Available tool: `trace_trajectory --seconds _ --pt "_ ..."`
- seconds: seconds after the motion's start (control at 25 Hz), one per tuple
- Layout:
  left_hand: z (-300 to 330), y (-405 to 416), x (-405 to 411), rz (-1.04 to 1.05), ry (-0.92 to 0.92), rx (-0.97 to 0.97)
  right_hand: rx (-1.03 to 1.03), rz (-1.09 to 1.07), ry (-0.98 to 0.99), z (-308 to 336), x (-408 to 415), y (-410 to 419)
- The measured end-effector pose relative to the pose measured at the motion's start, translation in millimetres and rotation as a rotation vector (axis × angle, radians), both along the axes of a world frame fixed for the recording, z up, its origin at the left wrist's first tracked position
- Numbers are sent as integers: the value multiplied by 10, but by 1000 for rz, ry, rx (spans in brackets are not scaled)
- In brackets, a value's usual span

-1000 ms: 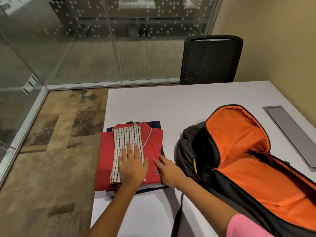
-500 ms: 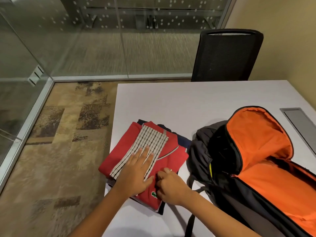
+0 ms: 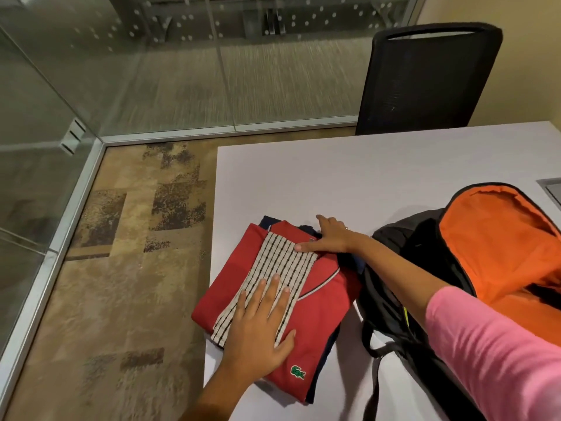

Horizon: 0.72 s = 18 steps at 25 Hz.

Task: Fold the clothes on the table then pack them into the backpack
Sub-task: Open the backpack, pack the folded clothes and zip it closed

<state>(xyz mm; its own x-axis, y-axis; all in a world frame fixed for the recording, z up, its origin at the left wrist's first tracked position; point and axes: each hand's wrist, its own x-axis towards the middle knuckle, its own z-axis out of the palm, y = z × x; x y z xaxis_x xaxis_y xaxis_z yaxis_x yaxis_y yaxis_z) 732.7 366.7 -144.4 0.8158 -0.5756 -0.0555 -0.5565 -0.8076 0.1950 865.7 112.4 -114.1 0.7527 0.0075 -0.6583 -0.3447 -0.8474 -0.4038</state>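
A stack of folded clothes lies near the table's left edge: a red shirt (image 3: pixel 318 317) with a green crocodile logo, a white striped cloth (image 3: pixel 279 268) on top of it, and a navy garment (image 3: pixel 268 221) underneath. My left hand (image 3: pixel 261 329) presses flat on the striped cloth, fingers spread. At the far right corner of the stack my right hand (image 3: pixel 331 238) rests with its thumb on the striped cloth and its fingers over the edge. Just right of the stack a black backpack (image 3: pixel 403 268) lies unzipped, showing its orange lining (image 3: pixel 498 247).
The white table (image 3: pixel 349 177) ends just left of the stack, with patterned carpet (image 3: pixel 127 268) below. A black office chair (image 3: pixel 431 77) stands at the far side. A grey cable hatch (image 3: pixel 554 191) is at the right edge. Glass walls enclose the room.
My right hand has moved from the near right edge of the stack to its far right corner. The stack has turned clockwise. My left hand stays pressed on the striped cloth.
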Motion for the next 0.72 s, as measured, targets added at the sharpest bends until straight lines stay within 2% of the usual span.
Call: trace_trajectory --seconds 0.08,0.16,0.28,0.48,0.72 --pt "-20 18 1 -2 -18 -20 100 12 208 -100 150 -5" --pt "-50 24 10 -4 -33 -29 124 11 281 -212 212 23" --pt "-109 32 18 -12 -35 -26 206 -16 283 -236 269 77" --pt "-163 53 9 -16 -34 1 391 -191 209 -211 178 142" --pt "-155 75 -12 -25 -36 -35 556 -294 311 -158 122 155"
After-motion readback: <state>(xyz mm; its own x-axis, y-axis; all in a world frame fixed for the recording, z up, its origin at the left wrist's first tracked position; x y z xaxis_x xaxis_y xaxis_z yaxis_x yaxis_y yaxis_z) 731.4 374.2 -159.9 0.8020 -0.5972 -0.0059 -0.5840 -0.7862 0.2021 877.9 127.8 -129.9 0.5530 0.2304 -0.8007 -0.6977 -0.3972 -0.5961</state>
